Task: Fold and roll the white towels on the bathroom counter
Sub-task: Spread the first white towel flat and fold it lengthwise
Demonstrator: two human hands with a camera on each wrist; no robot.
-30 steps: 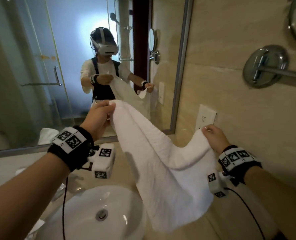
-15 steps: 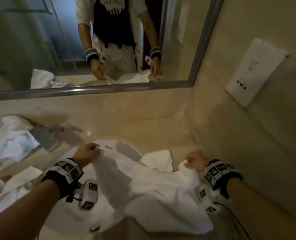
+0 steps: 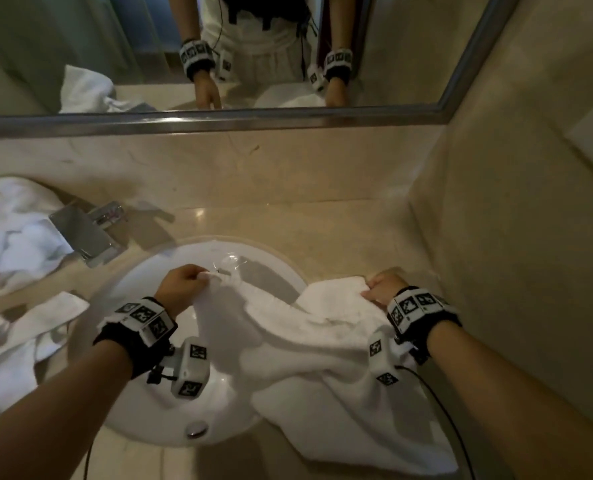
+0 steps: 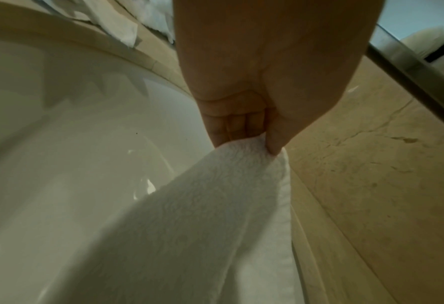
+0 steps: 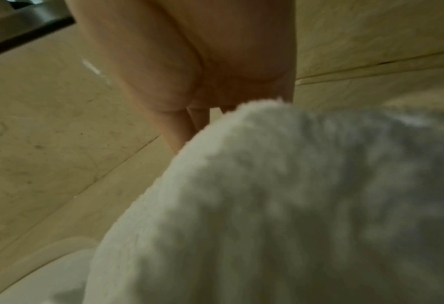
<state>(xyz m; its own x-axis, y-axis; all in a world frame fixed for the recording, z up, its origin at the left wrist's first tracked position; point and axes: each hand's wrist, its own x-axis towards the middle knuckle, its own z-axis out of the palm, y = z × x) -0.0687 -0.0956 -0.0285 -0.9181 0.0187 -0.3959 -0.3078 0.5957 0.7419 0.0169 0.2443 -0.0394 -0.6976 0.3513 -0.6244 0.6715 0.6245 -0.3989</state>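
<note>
A white towel (image 3: 326, 355) stretches between my two hands, sagging across the right half of the sink basin (image 3: 132, 296) and onto the counter at the right. My left hand (image 3: 180, 289) pinches one corner above the basin; the left wrist view shows thumb and curled fingers (image 4: 241, 127) closed on the towel (image 4: 202, 226). Over the counter near the right wall, my right hand (image 3: 383, 287) grips the other corner. In the right wrist view the towel (image 5: 280, 195) fills the frame and hides most of that hand's fingers (image 5: 187, 123).
More crumpled white towels (image 3: 14, 233) lie on the beige counter (image 3: 288, 220) at the left, some near the front left (image 3: 18, 344). A chrome faucet (image 3: 83, 233) stands behind the sink's left side. The mirror (image 3: 218, 46) runs along the back; a tiled wall (image 3: 513, 237) closes the right.
My hands have come down from chest height, bringing the stretched towel low over the sink and counter. My view has tilted downward. Both grips stay on the towel corners.
</note>
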